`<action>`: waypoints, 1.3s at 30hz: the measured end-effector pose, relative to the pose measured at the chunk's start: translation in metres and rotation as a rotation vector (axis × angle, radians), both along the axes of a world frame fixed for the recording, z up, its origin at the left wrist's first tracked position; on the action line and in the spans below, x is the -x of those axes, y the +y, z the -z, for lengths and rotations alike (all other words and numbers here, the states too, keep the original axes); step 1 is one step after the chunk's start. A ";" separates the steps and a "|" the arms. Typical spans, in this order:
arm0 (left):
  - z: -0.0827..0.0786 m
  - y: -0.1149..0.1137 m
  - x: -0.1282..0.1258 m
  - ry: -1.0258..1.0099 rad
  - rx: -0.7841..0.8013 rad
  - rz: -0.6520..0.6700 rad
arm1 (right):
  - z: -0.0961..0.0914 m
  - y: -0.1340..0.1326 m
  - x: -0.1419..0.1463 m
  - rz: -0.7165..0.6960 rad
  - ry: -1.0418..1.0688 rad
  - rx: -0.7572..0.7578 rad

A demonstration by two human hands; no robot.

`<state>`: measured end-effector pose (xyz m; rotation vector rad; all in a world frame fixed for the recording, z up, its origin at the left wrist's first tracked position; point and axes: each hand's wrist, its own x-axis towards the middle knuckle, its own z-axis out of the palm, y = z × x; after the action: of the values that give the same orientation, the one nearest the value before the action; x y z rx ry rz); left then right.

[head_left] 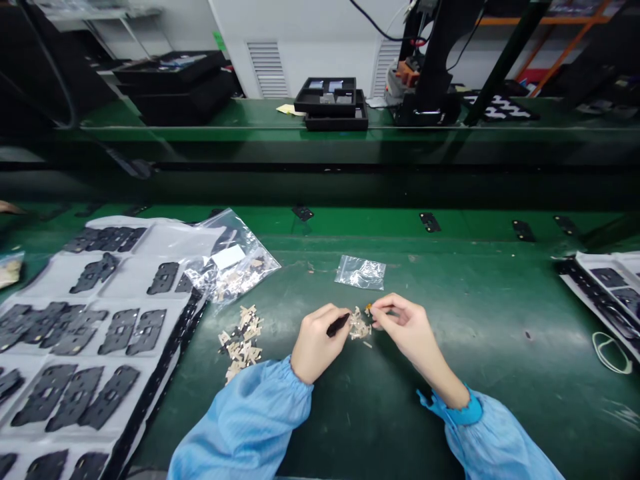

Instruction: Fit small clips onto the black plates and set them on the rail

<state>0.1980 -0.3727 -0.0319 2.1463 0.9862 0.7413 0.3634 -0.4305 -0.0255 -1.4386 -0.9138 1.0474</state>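
My left hand (316, 340) is curled into a loose fist on the green mat, gripping a thin black tool (339, 325) that points at a small heap of pale tan parts (359, 325). My right hand (403, 325) pinches a tiny orange-tipped part (369, 309) between thumb and fingers, right above that heap. Both arms wear light blue sleeves. A small clear plastic bag (361, 272) lies just beyond the hands.
A pile of tan parts (243, 341) lies left of my left hand. A bigger clear bag (235, 265) rests on white trays of black flat pieces (75, 327). More trays (607, 290) and a white ring (611, 352) sit right. Black boxes (331, 103) stand on the far shelf.
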 end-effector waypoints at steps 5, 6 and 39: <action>-0.006 -0.001 -0.002 -0.012 0.019 -0.050 | 0.001 -0.001 0.001 0.002 -0.019 0.013; -0.009 -0.003 -0.002 -0.036 0.036 -0.055 | 0.001 -0.001 0.001 0.008 -0.023 0.010; -0.009 -0.007 -0.010 -0.530 0.914 -0.111 | -0.010 -0.003 0.017 0.029 0.242 -0.001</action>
<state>0.2076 -0.3792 -0.0227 1.0449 0.9041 0.6725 0.3460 -0.4334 -0.0153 -1.2877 -0.7170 1.1702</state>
